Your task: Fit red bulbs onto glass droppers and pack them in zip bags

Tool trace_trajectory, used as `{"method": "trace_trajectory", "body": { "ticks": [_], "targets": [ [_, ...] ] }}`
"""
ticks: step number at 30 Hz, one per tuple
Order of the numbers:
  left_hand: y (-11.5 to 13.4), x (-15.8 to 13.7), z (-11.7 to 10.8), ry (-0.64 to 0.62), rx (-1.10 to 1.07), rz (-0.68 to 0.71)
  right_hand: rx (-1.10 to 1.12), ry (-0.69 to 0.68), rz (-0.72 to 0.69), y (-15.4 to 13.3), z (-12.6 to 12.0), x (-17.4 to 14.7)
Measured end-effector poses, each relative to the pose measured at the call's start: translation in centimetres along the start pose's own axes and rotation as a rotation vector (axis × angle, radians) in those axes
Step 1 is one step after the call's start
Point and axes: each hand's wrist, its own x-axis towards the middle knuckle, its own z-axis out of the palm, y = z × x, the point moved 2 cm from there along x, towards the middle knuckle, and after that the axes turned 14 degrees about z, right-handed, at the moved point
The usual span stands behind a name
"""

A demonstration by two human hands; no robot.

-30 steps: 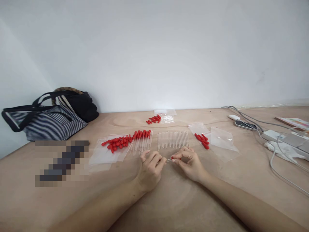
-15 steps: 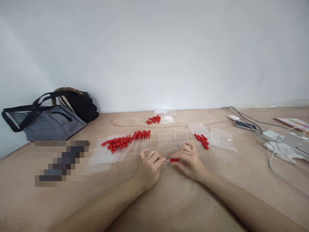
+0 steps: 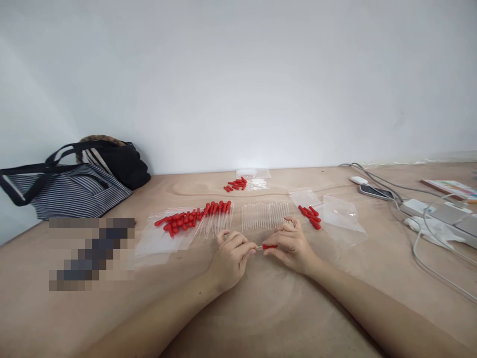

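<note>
Facing each other just on the near side of a row of clear tubes (image 3: 264,215), two bare hands met above a wooden table (image 3: 238,323). The left hand (image 3: 231,258) pinched a slim clear tube (image 3: 260,248), most of it hidden by the fingers. The right hand (image 3: 288,246) held a red bulb (image 3: 270,246) in a narrow pinch between thumb and fingertips, its other fingers loosely raised. In front of the row, tube and bulb lay end to end; the tube reached the bulb's mouth, though how deep it sat could not be told.

To the left of the row lay a heap of red-capped tubes (image 3: 192,218), partly over clear plastic bags (image 3: 152,243). To its right were a few loose red bulbs (image 3: 310,217).

The step in hand seemed to be fitting the bulb onto the tube. The next move appeared to call for a steady push along one straight line, gripping close to the joint, since sideways force might snap so thin a stem.
</note>
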Motion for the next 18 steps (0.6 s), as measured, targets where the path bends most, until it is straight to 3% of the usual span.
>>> {"method": "trace_trajectory", "body": {
  "ticks": [5, 12, 18],
  "targets": [
    [-1.1, 0.0, -0.7, -0.11, -0.032, -0.038, -0.019, -0.033, 0.015, 0.8, -0.3, 0.0],
    [-7.6, 0.3, -4.7, -0.17, 0.33, -0.581, -0.096, 0.034, 0.07, 1.8, -0.7, 0.0],
    [-9.4, 0.7, -3.8, -0.236, 0.369, -0.638, -0.124, 0.023, 0.094, 1.7, -0.4, -0.1]
  ]
}}
